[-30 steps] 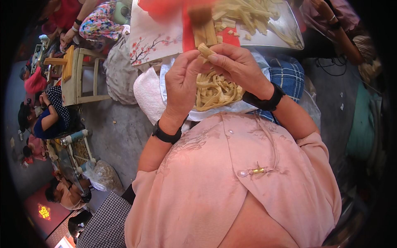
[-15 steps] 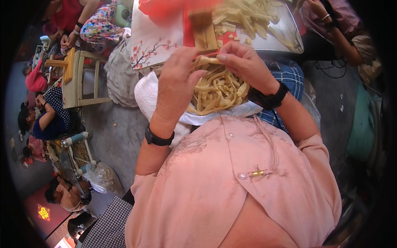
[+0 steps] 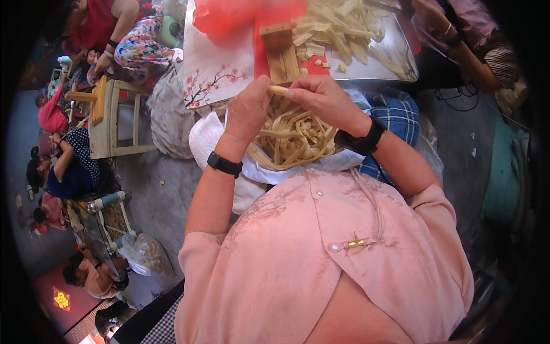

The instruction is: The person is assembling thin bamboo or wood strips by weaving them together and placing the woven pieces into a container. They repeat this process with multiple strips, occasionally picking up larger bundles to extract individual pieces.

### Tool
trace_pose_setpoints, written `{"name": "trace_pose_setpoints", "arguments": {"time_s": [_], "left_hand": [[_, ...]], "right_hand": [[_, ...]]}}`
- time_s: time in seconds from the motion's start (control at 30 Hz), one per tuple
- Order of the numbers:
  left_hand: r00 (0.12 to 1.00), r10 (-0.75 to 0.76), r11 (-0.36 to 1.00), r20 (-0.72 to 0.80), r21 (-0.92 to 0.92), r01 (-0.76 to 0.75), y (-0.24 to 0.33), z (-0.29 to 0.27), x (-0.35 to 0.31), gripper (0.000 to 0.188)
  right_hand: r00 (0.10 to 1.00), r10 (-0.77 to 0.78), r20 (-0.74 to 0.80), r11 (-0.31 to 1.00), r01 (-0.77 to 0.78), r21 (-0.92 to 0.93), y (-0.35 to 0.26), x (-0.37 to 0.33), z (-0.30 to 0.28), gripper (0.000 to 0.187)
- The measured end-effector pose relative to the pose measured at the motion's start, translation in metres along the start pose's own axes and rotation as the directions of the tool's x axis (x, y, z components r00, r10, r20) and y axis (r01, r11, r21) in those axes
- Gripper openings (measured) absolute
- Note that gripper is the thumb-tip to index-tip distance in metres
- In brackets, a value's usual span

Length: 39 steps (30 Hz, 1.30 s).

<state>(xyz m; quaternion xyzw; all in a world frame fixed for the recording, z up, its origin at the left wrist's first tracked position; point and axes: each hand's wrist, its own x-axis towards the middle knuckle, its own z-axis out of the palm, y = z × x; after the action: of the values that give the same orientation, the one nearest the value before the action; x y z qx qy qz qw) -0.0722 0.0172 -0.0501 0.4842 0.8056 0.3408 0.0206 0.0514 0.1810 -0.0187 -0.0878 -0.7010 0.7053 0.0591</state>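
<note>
"Where's the pale strip (image 3: 279, 90)?"
"Stretched between both hands — the right hand (image 3: 326, 100) pinches its right end, the left hand (image 3: 249, 112) curls closed around the left. It's above the heaped strips (image 3: 303, 140) on the white sheet (image 3: 263, 174), just near of the wooden block (image 3: 282, 63)."
"Any risk?"
"Hard pulling might tear it — and a loosened pinch could drop it into that tangle."

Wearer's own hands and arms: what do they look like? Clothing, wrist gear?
Left hand and right hand are ungloved. Left wrist: slim black band with a dark, rounded rectangular face. Right wrist: wider black strap. Short, loose pink sleeves leave both forearms uncovered.
</note>
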Motion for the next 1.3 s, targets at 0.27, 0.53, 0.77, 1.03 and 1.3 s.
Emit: {"name": "trace_pose_setpoints", "arguments": {"time_s": [0.27,0.53,0.77,1.03,1.3], "left_hand": [[0.893,-0.322,0.382,0.314,-0.82,0.426,-0.008,0.004,0.023,0.016],[0.939,-0.325,0.823,0.112,-0.455,0.339,-0.047,0.025,0.047,0.018],[0.993,-0.044,0.989,-0.113,0.136,0.059,-0.017,0.006,0.011,0.024],[0.784,-0.29,-0.017,0.548,-0.822,0.569,0.052,0.009,-0.031,0.047],[0.889,-0.219,-0.223,0.403,-0.907,0.356,0.041,0.003,-0.021,0.019]], "right_hand": [[0.984,-0.073,-0.165,0.972,0.033,-0.234,0.027,0.038,-0.03,0.031],[0.956,-0.187,-0.228,0.955,0.124,-0.268,0.043,0.064,-0.026,0.031],[0.95,-0.169,-0.263,0.787,-0.03,-0.616,0.027,0.038,-0.028,0.029],[0.85,-0.527,-0.018,0.837,0.515,-0.184,-0.01,-0.008,0.029,0.013],[0.944,-0.329,0.003,0.944,0.329,-0.009,-0.007,-0.014,0.032,0.015]]}}
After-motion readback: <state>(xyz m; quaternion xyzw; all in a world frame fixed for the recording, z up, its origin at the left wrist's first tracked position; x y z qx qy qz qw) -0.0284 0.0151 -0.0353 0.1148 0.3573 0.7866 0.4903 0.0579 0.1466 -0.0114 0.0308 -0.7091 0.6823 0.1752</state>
